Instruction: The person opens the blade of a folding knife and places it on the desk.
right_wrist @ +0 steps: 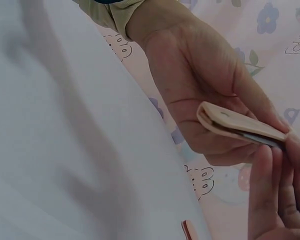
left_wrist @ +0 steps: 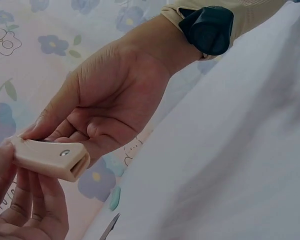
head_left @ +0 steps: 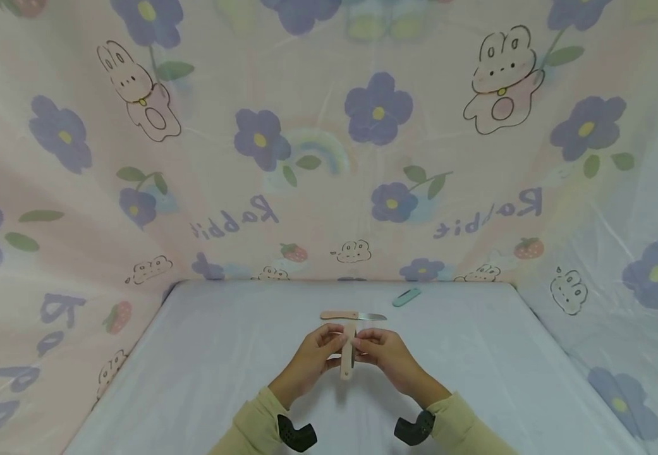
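Note:
Both hands hold a peach-coloured folding knife (head_left: 346,365) upright between them, above the white table. Its blade lies folded along the handle, and a strip of metal shows in the slot in the right wrist view. My left hand (head_left: 309,361) pinches the handle from the left with thumb and fingers. From the other side, my right hand (head_left: 395,361) pinches it near the slot edge. A rivet marks the lower end of the handle (left_wrist: 52,156). Just beyond the hands lies a second peach folding knife (head_left: 340,315), its blade out and pointing right.
A mint-green folded knife (head_left: 406,297) lies at the table's back right. The white tabletop (head_left: 203,366) is bordered by hanging cloth (head_left: 317,82) printed with flowers and rabbits. Dark devices sit on both wrists.

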`<state>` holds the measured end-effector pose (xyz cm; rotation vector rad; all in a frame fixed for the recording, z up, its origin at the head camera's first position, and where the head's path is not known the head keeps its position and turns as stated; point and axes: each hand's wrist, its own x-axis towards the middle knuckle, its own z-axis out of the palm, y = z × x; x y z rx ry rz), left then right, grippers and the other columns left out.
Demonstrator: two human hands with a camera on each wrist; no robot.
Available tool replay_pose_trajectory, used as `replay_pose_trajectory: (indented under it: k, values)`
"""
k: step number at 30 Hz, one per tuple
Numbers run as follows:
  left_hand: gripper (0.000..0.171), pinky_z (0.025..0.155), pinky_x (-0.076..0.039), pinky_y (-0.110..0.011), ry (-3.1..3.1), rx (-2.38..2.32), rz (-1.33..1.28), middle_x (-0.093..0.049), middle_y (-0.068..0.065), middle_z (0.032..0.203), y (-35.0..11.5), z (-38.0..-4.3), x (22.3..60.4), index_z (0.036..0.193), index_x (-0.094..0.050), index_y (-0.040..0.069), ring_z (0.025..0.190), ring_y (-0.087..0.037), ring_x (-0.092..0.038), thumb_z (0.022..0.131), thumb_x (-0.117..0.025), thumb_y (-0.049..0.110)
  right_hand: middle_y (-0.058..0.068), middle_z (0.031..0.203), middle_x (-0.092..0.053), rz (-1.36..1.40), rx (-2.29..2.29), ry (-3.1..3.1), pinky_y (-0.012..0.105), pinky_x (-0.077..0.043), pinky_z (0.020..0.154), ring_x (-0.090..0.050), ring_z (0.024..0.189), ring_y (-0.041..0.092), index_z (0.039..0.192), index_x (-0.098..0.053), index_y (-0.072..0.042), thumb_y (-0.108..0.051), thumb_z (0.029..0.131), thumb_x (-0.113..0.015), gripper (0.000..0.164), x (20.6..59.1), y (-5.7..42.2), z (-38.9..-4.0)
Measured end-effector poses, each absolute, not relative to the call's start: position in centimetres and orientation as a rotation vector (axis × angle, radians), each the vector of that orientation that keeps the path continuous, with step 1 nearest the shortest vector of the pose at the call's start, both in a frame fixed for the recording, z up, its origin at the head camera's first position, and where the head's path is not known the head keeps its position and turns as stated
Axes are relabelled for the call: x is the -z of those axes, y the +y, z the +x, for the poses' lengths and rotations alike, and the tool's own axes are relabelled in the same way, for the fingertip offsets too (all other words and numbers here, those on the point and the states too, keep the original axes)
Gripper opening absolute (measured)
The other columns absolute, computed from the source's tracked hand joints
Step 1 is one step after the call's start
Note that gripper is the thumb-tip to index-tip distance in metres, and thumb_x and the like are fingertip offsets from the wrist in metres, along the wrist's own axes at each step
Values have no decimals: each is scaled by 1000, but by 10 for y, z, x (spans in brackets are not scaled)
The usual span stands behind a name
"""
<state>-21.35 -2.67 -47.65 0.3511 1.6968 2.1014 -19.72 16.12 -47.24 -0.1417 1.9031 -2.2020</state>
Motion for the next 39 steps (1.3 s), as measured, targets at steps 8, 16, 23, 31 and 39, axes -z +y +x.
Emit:
replay_pose_trajectory:
  k: [8, 16, 23, 31, 39]
  values:
    - [38, 78, -53, -35, 1614, -2095, 378, -61, -10, 105, -25, -202, 485, 121, -51, 2, 93, -21, -60, 92, -59, 24, 8, 88, -66, -73, 2180, 1843, 33, -54, 77, -63, 80, 17, 99, -60, 6, -15, 86, -68, 27, 474, 166, -185]
    - [37, 78, -53, -35, 1604, -2073, 402, -62, -10, 105, -23, -198, 492, 121, -53, 3, 94, -21, -60, 92, -59, 25, 9, 88, -65, -59, 2196, 1827, 31, -54, 76, -62, 80, 16, 101, -58, 8, -19, 84, -70, 33, 480, 170, -177]
    - [36, 75, -53, -32, 1604, -2081, 440, -62, -11, 105, -22, -195, 492, 120, -52, 1, 92, -20, -61, 93, -56, 26, 10, 91, -64, -90, 2251, 1738, 29, -53, 77, -63, 81, 15, 102, -56, 7, -16, 86, -67, 30, 488, 170, -173]
    - [37, 74, -53, -31, 1610, -2097, 427, -62, -10, 104, -21, -192, 493, 119, -51, -1, 91, -19, -61, 94, -56, 25, 9, 93, -64, -128, 2290, 1685, 30, -53, 79, -63, 82, 14, 103, -56, 6, -12, 88, -65, 25, 492, 171, -171]
    - [32, 74, -54, -34, 1700, -2057, 457, -59, -10, 101, -20, -190, 490, 114, -54, -2, 86, -18, -62, 92, -60, 21, 9, 87, -64, -223, 2159, 1834, 37, -53, 78, -63, 81, 17, 102, -55, 8, -11, 89, -61, 23, 493, 176, -172]
